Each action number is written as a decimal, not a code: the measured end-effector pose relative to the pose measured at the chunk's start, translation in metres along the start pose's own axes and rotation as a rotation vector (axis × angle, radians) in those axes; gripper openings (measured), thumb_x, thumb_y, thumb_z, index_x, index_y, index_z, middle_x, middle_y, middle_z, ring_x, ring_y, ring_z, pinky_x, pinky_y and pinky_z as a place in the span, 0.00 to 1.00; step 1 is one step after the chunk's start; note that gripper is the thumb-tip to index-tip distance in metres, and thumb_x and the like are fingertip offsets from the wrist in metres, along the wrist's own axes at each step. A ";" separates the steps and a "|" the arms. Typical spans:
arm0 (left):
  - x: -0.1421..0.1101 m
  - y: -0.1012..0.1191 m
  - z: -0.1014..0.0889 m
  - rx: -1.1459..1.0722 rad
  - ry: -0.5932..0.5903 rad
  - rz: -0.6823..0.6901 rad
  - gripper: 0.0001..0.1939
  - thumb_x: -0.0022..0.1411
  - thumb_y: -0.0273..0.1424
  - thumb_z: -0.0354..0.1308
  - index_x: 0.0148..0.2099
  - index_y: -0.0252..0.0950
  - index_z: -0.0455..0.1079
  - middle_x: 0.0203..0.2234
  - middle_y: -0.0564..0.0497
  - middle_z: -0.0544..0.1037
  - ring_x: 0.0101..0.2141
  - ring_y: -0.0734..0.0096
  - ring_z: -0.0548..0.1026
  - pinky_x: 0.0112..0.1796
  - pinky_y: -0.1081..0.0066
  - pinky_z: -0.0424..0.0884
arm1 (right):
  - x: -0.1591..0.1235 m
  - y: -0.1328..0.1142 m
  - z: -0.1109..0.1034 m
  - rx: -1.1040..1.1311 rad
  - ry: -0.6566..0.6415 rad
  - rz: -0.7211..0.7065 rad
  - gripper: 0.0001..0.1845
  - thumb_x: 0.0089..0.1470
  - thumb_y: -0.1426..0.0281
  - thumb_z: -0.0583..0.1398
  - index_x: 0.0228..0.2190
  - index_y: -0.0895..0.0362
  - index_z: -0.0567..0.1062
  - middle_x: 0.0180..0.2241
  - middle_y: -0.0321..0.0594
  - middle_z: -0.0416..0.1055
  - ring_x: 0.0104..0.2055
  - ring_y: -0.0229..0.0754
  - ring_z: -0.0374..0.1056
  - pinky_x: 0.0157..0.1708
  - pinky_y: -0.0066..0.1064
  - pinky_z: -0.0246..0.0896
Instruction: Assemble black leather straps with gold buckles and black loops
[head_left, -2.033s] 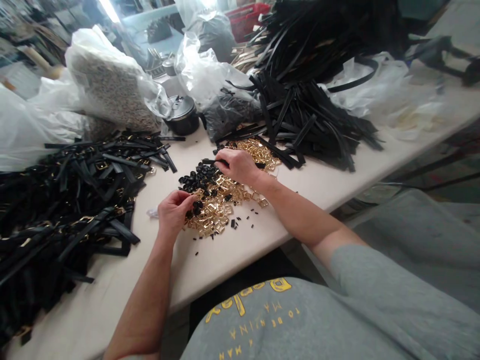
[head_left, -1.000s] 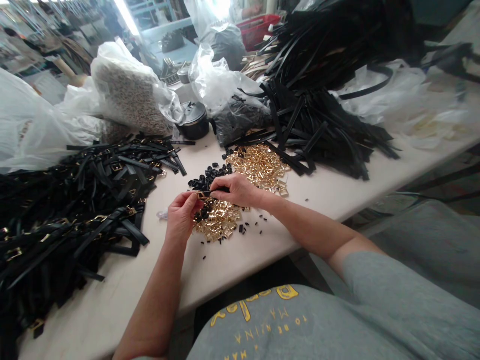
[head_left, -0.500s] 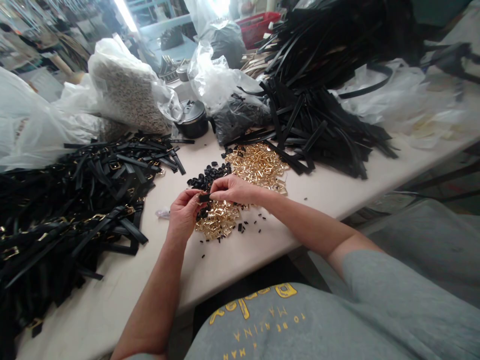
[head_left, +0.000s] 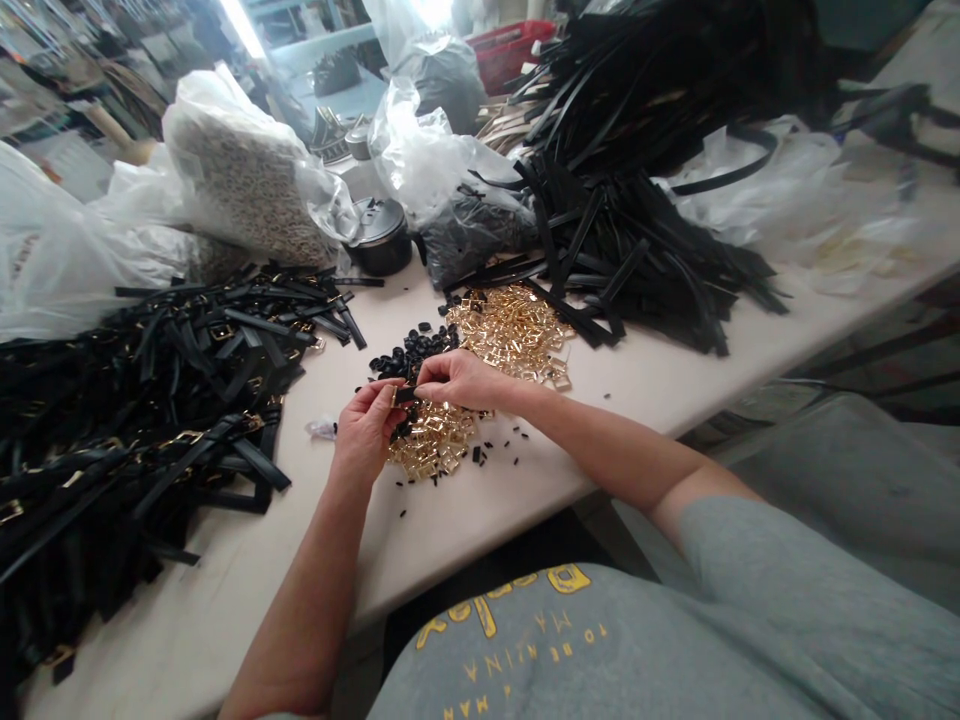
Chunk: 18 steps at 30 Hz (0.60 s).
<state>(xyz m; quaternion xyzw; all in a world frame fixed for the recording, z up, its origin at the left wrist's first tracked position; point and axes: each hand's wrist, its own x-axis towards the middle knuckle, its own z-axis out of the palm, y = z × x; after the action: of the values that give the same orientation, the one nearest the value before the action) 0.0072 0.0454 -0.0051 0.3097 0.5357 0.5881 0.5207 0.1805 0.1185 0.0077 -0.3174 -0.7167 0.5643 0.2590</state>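
Note:
My left hand point(head_left: 366, 430) and my right hand point(head_left: 459, 380) meet above the table, both pinching a short black strap end point(head_left: 405, 396) with a gold fitting at its edge. Under my hands lies a heap of gold metal buckles point(head_left: 435, 440), which runs back to a larger part point(head_left: 510, 330). Small black rubber keepers point(head_left: 412, 353) are heaped next to my left fingers, and a few are scattered point(head_left: 487, 452) near my right wrist. My fingers hide most of the strap.
A large heap of black straps with gold buckles point(head_left: 150, 420) lies left of my hands, and loose black straps point(head_left: 630, 260) lie beyond them on the cream table point(head_left: 457, 510). Plastic bags point(head_left: 247, 170), a black pot point(head_left: 381, 238) and a red crate point(head_left: 510, 55) stand behind.
My hands have come together, and the strap end that my right hand held over the keepers is now pinched between both hands above the buckles. The view has shifted slightly.

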 end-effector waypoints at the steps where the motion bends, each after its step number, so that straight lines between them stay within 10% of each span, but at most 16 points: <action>1: 0.000 0.000 0.000 0.005 0.009 0.001 0.25 0.40 0.43 0.78 0.37 0.34 0.77 0.31 0.50 0.79 0.26 0.77 0.75 0.24 0.83 0.70 | 0.000 0.001 0.000 -0.017 0.007 -0.009 0.05 0.54 0.73 0.63 0.28 0.62 0.75 0.22 0.31 0.67 0.25 0.30 0.58 0.28 0.26 0.52; 18: 0.001 -0.002 0.008 -0.158 -0.015 0.028 0.24 0.35 0.34 0.81 0.37 0.37 0.79 0.34 0.50 0.81 0.32 0.77 0.77 0.33 0.82 0.74 | 0.005 0.019 0.018 0.120 0.148 -0.148 0.07 0.54 0.69 0.62 0.28 0.62 0.75 0.25 0.32 0.68 0.27 0.32 0.60 0.31 0.26 0.56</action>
<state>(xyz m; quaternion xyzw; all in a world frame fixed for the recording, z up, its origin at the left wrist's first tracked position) 0.0153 0.0485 -0.0050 0.2793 0.4795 0.6334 0.5393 0.1667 0.1133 -0.0144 -0.2883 -0.6822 0.5604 0.3707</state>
